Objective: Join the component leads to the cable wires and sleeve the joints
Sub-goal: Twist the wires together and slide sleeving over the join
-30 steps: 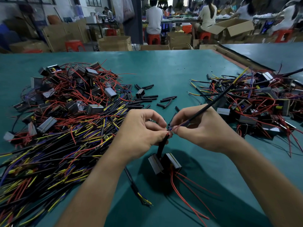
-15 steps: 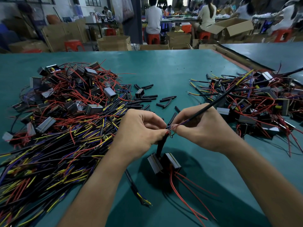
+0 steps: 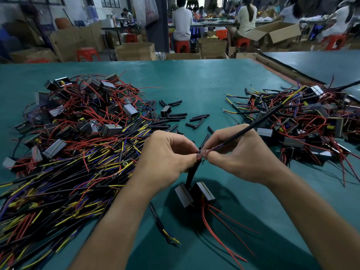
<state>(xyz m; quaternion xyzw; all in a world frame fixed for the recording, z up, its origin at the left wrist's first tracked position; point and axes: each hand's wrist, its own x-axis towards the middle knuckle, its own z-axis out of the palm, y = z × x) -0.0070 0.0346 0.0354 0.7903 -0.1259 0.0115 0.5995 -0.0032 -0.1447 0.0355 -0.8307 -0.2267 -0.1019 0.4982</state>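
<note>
My left hand (image 3: 165, 154) and my right hand (image 3: 235, 152) meet at their fingertips above the green table. Between them they pinch thin wire ends at a joint (image 3: 201, 153). My right hand holds a black cable (image 3: 259, 121) that runs up to the right, ending in a yellow wire. A black sleeve (image 3: 191, 173) hangs down from my left fingers to a small black and grey component (image 3: 194, 193), which hangs just above the table. Its red leads (image 3: 220, 234) trail toward me.
A big pile of components, red leads and black cables (image 3: 74, 137) lies at the left. A second pile (image 3: 303, 121) lies at the right. Loose black sleeves (image 3: 175, 117) lie scattered behind my hands. A spare cable (image 3: 161, 225) lies under my left forearm. People sit working at far benches.
The far end of the cable in my right hand has swung slightly to the right and down. My fingertips have shifted slightly at the joint. The component hangs where it was.
</note>
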